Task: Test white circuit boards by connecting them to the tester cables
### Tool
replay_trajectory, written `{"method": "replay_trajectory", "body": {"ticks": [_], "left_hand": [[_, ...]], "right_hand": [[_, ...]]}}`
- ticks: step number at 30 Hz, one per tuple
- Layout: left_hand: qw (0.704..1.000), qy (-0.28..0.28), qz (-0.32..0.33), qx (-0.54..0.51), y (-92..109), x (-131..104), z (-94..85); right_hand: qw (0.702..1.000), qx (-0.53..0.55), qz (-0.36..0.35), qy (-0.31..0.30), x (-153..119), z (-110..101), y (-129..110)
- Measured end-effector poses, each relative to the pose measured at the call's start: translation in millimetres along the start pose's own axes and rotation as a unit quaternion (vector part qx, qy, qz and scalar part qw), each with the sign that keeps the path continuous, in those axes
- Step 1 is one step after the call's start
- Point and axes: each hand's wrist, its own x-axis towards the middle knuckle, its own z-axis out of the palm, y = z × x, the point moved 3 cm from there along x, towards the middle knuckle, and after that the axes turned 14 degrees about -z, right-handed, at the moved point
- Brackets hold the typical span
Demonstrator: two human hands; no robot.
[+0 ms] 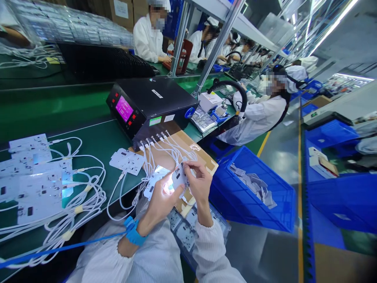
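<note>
My left hand (pixel 161 199), with a blue strap at the wrist, grips a white circuit board (pixel 178 177) that glows brightly near the palm. The fingers of my right hand (pixel 198 179) are pinched at the board's upper right edge, by the white cables. Just left of my left hand, another lit white board (pixel 154 181) is partly hidden. White cables (pixel 173 151) run from the front of a black tester box (pixel 153 102) with a pink screen down to my hands. Beneath them lies a brown cardboard sheet (pixel 203 151).
Several white boards (pixel 38 184) and coiled white cables (pixel 85 196) cover the left bench. One cabled board (pixel 127 161) lies beside the box. A blue bin (pixel 253 188) holding white pieces stands right. Boards in a tray (pixel 185 234) sit below my hands. People in white work beyond.
</note>
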Motion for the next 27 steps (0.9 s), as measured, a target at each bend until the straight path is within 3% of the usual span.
{"method": "replay_trajectory", "body": {"ticks": [5, 7, 10, 15, 20, 24, 27], "left_hand": [[0.999, 0.023, 0.006, -0.022, 0.9, -2.0, 2.3], [0.999, 0.044, 0.013, -0.014, -1.6, -1.9, 1.9], [0.999, 0.024, 0.001, -0.038, -6.4, 0.1, 4.7], [0.996, -0.035, -0.020, -0.085, -4.8, 0.6, 13.7], [0.994, -0.068, -0.041, -0.074, -4.6, -0.1, 12.7], [0.998, -0.042, -0.025, -0.046, -1.9, 0.5, -3.3], [1.000, 0.000, 0.020, -0.011, 13.5, 1.0, -25.8]], "right_hand": [[0.990, -0.071, -0.046, -0.115, -10.7, -19.6, -21.3], [0.973, -0.106, -0.093, -0.181, -23.9, -29.6, -34.5], [0.945, -0.170, -0.156, -0.233, -44.8, -42.1, -44.1], [0.917, -0.225, -0.250, -0.216, -53.1, -60.7, -35.4], [0.934, -0.208, -0.230, -0.179, -11.7, -92.1, -16.4], [0.945, -0.240, -0.192, -0.108, 36.4, -113.1, 0.7], [0.940, -0.256, -0.196, -0.108, 48.1, -122.9, 15.6]]}}
